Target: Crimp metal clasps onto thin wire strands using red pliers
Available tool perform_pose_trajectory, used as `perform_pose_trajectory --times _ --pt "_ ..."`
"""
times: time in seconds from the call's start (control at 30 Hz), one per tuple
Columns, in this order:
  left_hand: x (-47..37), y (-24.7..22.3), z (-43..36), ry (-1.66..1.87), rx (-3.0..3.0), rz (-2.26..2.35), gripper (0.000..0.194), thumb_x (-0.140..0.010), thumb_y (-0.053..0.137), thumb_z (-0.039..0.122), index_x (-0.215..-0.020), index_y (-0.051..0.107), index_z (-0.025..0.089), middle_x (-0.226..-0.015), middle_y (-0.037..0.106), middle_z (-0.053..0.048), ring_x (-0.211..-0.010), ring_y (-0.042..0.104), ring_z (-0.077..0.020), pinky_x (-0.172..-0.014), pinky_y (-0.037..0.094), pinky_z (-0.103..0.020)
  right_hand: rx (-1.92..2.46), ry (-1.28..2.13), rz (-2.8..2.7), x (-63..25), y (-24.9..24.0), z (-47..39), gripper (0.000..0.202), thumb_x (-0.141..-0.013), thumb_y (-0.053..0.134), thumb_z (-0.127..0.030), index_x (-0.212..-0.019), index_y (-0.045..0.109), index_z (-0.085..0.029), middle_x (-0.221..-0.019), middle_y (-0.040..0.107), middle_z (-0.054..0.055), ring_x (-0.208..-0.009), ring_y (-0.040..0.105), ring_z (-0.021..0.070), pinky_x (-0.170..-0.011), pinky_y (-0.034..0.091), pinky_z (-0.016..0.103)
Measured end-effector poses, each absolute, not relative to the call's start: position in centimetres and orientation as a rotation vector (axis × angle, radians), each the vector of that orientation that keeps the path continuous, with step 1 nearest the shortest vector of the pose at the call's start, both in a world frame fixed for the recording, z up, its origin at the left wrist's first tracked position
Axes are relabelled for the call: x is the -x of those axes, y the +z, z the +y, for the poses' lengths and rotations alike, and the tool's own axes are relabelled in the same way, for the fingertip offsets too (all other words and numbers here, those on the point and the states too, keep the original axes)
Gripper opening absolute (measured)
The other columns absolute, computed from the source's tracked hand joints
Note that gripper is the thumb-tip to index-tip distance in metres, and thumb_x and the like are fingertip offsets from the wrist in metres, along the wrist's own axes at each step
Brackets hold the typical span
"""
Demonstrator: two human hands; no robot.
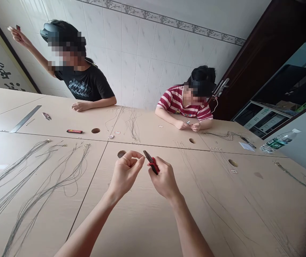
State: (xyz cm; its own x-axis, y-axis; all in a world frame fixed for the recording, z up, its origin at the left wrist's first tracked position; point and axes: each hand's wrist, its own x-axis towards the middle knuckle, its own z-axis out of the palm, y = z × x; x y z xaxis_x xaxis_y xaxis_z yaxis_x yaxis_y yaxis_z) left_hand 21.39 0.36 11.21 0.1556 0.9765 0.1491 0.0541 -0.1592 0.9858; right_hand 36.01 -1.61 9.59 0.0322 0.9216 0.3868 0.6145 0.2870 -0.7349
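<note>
My right hand [165,178] is closed round a pair of pliers [153,165] with red and black handles. Their dark jaws point up and to the left, close by the fingertips of my left hand [125,175]. Thumb and forefinger of that left hand are pinched together; whatever is between them is too small to make out. Both hands are raised over the middle of the table. Bundles of thin dark cords [59,184] with small metal ends lie to the left, and fainter single cords [201,185] are spread out to the right.
Across the table [131,221] sit a person in a black shirt [88,84], one arm raised, and a person in a striped shirt [176,100] handling something small. A metal ruler [26,118], a red-and-black box cutter [74,131] and a water bottle [280,141] lie or stand about. Round holes [233,163] pierce the tabletop.
</note>
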Motion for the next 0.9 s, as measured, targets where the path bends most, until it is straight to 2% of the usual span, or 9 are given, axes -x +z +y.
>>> perform_pose_trajectory --times 0.17,0.27,0.37,0.47,0.77,0.9 --pt "-21.5 11.1 0.3 1.179 -1.446 1.044 0.027 -0.085 0.061 0.043 -0.075 0.059 0.018 -0.049 0.022 0.01 -0.046 0.018 -0.0076 -0.044 0.017 -0.021 1.407 0.436 -1.676 -36.0 9.7 -1.7 0.01 -0.078 0.046 -0.014 -0.073 0.048 -0.022 -0.065 0.05 -0.002 -0.056 0.043 0.0137 -0.053 0.034 0.025" --pt "-21.5 11.3 0.3 1.173 -1.42 1.034 0.027 -0.084 0.062 0.043 -0.075 0.059 0.017 -0.05 0.025 0.009 -0.047 0.019 -0.0078 -0.044 0.018 -0.021 1.379 0.437 -1.693 -36.1 9.9 -1.7 0.008 -0.08 0.049 -0.015 -0.075 0.051 -0.021 -0.069 0.054 0.0 -0.063 0.048 0.0149 -0.059 0.039 0.027" --pt "-21.3 11.8 0.4 1.14 -1.373 1.043 0.027 -0.081 0.063 0.042 -0.073 0.058 0.017 -0.051 0.03 0.008 -0.047 0.018 -0.0071 -0.043 0.015 -0.021 1.309 0.577 -1.631 -36.5 10.3 -1.8 0.005 -0.086 0.053 -0.022 -0.087 0.057 -0.02 -0.074 0.056 0.0 -0.067 0.051 0.0148 -0.065 0.043 0.028" --pt "-21.1 12.3 0.4 1.103 -1.33 1.029 0.025 -0.081 0.063 0.04 -0.071 0.057 0.017 -0.05 0.027 0.009 -0.047 0.015 -0.0069 -0.043 0.012 -0.022 1.184 0.788 -1.495 -36.9 10.7 -2.0 0.014 -0.091 0.056 -0.033 -0.097 0.059 -0.021 -0.075 0.054 -0.002 -0.064 0.049 0.0124 -0.063 0.043 0.026" --pt "-20.9 12.7 0.1 1.008 -1.291 0.967 0.026 -0.082 0.062 0.039 -0.069 0.054 0.017 -0.051 0.025 0.01 -0.049 0.016 -0.0072 -0.045 0.012 -0.023 1.103 0.658 -1.551 -36.8 10.8 -2.4 0.01 -0.094 0.054 -0.031 -0.093 0.057 -0.022 -0.082 0.056 0.0 -0.072 0.051 0.0125 -0.069 0.044 0.025" --pt "-21.0 12.9 -0.1 0.991 -1.301 0.96 0.028 -0.082 0.063 0.041 -0.069 0.055 0.017 -0.052 0.026 0.009 -0.049 0.016 -0.0068 -0.045 0.012 -0.022 1.117 0.646 -1.585 -36.7 10.9 -2.4 0.015 -0.096 0.052 -0.03 -0.084 0.051 -0.021 -0.074 0.049 -0.002 -0.066 0.045 0.0115 -0.064 0.039 0.024"
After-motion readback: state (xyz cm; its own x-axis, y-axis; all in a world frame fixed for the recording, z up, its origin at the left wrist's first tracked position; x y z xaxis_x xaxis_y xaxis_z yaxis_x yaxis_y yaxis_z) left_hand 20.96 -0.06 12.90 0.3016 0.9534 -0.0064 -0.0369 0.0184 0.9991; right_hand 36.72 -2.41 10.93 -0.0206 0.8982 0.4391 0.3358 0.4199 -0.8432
